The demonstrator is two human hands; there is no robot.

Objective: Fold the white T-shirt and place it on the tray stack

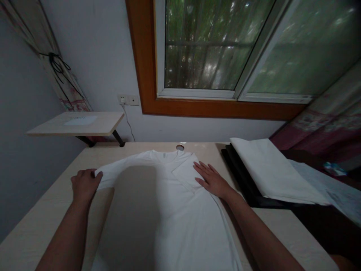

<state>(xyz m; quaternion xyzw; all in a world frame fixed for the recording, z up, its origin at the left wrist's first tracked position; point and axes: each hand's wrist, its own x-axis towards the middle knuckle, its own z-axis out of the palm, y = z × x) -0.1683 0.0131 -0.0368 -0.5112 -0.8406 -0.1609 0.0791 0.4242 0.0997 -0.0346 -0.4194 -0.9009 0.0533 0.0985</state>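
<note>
A white T-shirt (180, 210) lies spread on the light wooden table (62, 210), its collar toward the wall. At the left, my left hand (85, 184) pinches the end of the left-side sleeve, which is stretched outward. My right hand (213, 180) rests flat with fingers spread on the shirt's right shoulder, where the right-side sleeve is folded inward over the body. A shadow covers the middle left of the shirt. The shirt's lower end runs out of view at the bottom.
A small raised shelf (107, 128) with a paper (81, 120) on it stands at the back left. On the right lie a folded white cloth (276, 169) and a black flat item (239, 177). A cable hole (179, 147) is behind the collar. The window (208, 45) is above.
</note>
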